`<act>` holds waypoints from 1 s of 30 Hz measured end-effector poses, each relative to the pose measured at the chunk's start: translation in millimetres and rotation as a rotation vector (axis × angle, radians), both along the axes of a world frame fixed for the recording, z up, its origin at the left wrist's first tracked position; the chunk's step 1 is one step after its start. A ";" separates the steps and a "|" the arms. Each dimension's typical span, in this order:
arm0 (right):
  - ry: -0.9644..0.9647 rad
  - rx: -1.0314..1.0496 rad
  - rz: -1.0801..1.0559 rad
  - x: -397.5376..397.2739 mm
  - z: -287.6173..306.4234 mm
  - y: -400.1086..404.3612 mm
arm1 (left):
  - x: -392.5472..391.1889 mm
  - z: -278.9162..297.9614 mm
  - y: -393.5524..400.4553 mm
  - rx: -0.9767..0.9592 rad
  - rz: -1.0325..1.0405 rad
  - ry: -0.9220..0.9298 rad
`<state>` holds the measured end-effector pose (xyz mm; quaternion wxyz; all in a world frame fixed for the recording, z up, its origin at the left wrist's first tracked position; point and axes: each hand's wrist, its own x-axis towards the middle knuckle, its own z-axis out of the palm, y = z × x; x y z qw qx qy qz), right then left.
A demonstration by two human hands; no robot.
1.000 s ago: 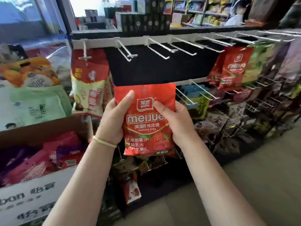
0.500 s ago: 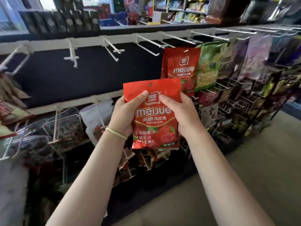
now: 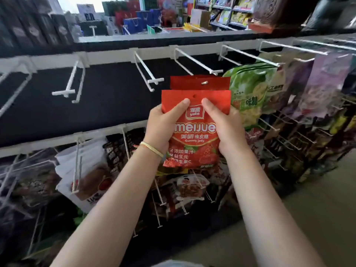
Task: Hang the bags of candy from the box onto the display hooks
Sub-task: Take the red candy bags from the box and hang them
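The red gummy bag [image 3: 194, 132] has been carried rightward along the rack and lifted: a second ago it was level with the lower rail near the cardboard box, which has since gone from view. It now overlaps an identical red bag [image 3: 200, 82] hanging on a hook [image 3: 194, 62], just left of the green bag [image 3: 250, 89]. The left hand [image 3: 163, 126] and right hand [image 3: 225, 128] have slid up the bag's sides, and both thumbs now press close under its hanging hole, where earlier they lay farther apart.
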<state>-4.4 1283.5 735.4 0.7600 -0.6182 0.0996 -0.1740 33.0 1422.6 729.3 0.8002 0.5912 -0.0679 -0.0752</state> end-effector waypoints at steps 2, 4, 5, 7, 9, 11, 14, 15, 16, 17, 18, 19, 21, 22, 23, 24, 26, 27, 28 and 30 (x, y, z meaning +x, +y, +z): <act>-0.017 0.012 0.012 15.0 4.1 -18.8 | 10.6 2.7 -18.8 0.012 0.049 -0.026; -0.017 0.021 0.028 28.9 7.4 -35.5 | 19.0 4.2 -35.5 0.013 0.108 -0.043; -0.021 0.019 0.044 35.6 8.9 -42.0 | 22.6 4.7 -42.5 0.007 0.144 -0.047; -0.039 0.004 0.082 46.6 10.6 -51.5 | 27.6 5.0 -53.4 -0.006 0.214 -0.044; -0.055 -0.021 0.127 55.6 8.5 -57.5 | 30.0 1.8 -61.4 -0.011 0.279 -0.036; -0.068 -0.040 0.174 62.9 5.6 -61.5 | 30.2 -2.7 -66.6 -0.011 0.333 -0.029; -0.082 -0.093 0.203 74.2 0.6 -66.3 | 30.2 -6.3 -71.8 -0.002 0.407 -0.039; -0.093 -0.125 0.204 77.4 -1.0 -67.7 | 30.2 -6.5 -73.1 0.010 0.435 -0.047; -0.108 -0.164 0.201 80.6 -3.1 -69.8 | 30.6 -7.3 -74.3 0.026 0.462 -0.059; -0.124 -0.204 0.193 83.2 -5.7 -71.7 | 30.7 -8.5 -75.4 0.047 0.487 -0.075; -0.145 -0.246 0.181 85.3 -9.6 -73.6 | 31.4 -11.4 -75.7 0.077 0.516 -0.095; -0.170 -0.291 0.161 85.7 -13.9 -75.1 | 31.1 -14.8 -76.7 0.115 0.551 -0.120; -0.250 -0.390 0.087 84.5 -27.1 -77.1 | 30.9 -27.0 -77.1 0.253 0.674 -0.178; -0.311 -0.455 0.018 82.4 -34.6 -77.8 | 30.1 -33.7 -77.1 0.352 0.769 -0.223; -0.378 -0.543 -0.066 79.2 -41.8 -78.1 | 28.6 -40.3 -77.6 0.443 0.865 -0.276; -0.442 -0.648 -0.149 76.1 -48.9 -78.1 | 26.7 -46.1 -78.0 0.513 0.939 -0.333; -0.540 -0.847 -0.246 71.4 -60.8 -77.7 | 24.6 -56.7 -79.0 0.589 0.958 -0.407; -0.568 -0.936 -0.259 70.5 -65.5 -77.4 | 24.4 -60.5 -80.0 0.618 0.906 -0.436; -0.575 -1.008 -0.256 70.4 -69.1 -76.9 | 24.9 -63.9 -81.2 0.650 0.839 -0.458; -0.545 -1.088 -0.238 70.9 -72.1 -76.2 | 25.6 -65.0 -84.7 0.687 0.742 -0.462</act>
